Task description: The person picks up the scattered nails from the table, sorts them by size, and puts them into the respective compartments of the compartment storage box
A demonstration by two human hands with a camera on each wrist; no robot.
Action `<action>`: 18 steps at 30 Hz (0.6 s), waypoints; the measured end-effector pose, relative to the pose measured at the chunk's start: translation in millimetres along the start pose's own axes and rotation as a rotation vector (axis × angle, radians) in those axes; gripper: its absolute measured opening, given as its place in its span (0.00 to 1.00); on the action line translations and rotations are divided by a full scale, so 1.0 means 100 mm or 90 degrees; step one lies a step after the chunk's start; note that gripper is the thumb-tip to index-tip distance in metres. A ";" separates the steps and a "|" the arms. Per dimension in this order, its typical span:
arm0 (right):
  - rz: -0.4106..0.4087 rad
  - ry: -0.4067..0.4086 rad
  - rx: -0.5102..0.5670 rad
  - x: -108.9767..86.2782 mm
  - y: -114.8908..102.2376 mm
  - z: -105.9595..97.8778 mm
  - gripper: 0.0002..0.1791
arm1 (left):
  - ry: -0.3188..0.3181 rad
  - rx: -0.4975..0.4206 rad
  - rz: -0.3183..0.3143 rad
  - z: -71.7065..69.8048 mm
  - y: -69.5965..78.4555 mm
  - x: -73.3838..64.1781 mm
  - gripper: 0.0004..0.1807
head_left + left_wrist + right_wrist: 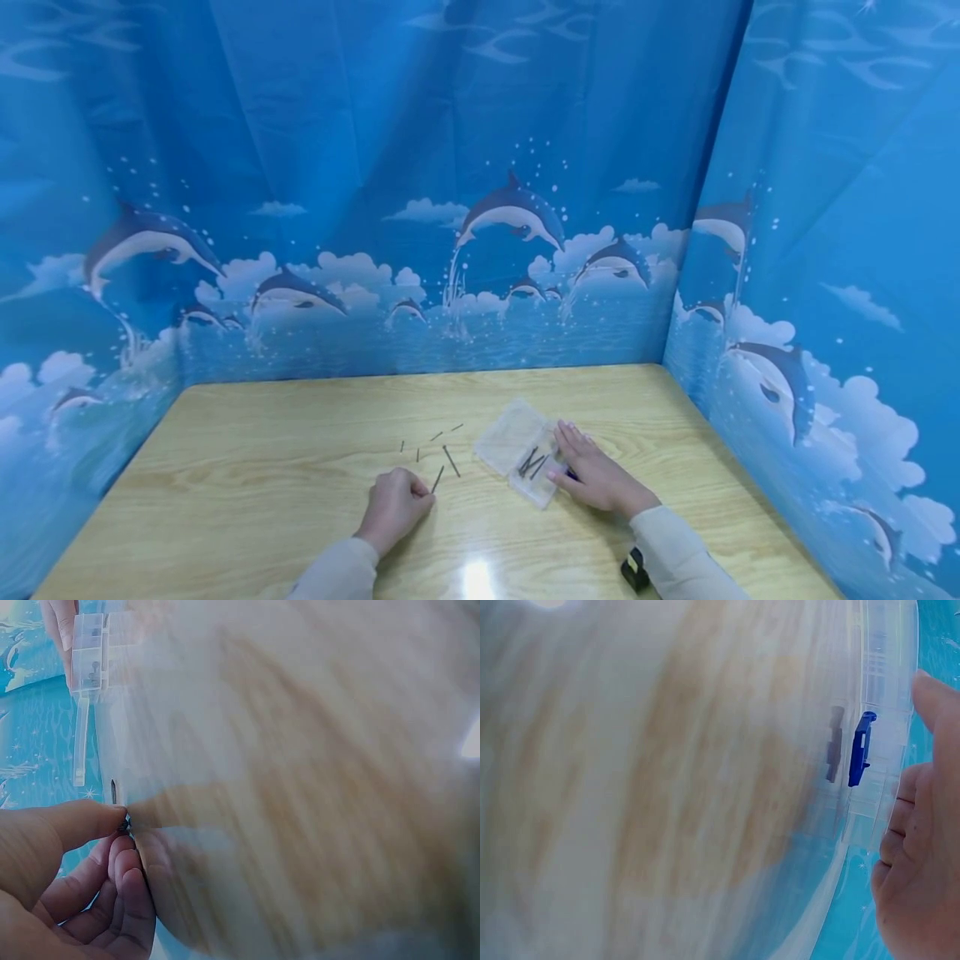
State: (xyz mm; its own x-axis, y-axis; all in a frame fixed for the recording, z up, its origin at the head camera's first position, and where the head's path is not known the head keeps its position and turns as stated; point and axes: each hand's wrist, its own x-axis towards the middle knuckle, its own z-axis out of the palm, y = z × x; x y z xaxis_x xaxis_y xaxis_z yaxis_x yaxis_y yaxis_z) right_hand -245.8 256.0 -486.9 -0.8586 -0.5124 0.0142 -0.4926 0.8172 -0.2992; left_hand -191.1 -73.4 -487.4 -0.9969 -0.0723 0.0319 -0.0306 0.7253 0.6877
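My left hand (397,504) rests low over the table and pinches the end of a thin dark nail (437,479) between thumb and fingertips. Just beyond it lies another long nail (452,461). A clear plastic box (542,498) stands open to the right, several dark nails (532,462) in its tray and its lid (510,437) laid back to the left. My right hand (596,475) touches the box's right side, fingers extended along it and thumb at the edge. Beside that hand, a blue latch (861,750) shows on the box wall.
Several short, thin pins, one of them a small pin (417,455), lie scattered beyond the left hand. The wooden table (262,475) meets a blue dolphin-print curtain (360,333) at the back and right. A small black object (635,570) sits by the right sleeve.
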 end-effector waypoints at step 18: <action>0.004 -0.003 -0.006 -0.01 -0.03 -0.02 0.42 | 0.006 0.025 -0.002 -0.04 0.01 0.00 0.05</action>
State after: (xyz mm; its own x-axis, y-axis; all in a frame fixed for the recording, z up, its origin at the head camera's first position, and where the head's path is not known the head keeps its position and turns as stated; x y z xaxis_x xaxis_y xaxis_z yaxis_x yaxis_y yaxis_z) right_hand -243.8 254.1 -484.3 -0.8611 -0.5083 0.0081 -0.4883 0.8227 -0.2910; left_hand -190.9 -75.6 -483.7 -0.9960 -0.0817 0.0368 -0.0373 0.7516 0.6585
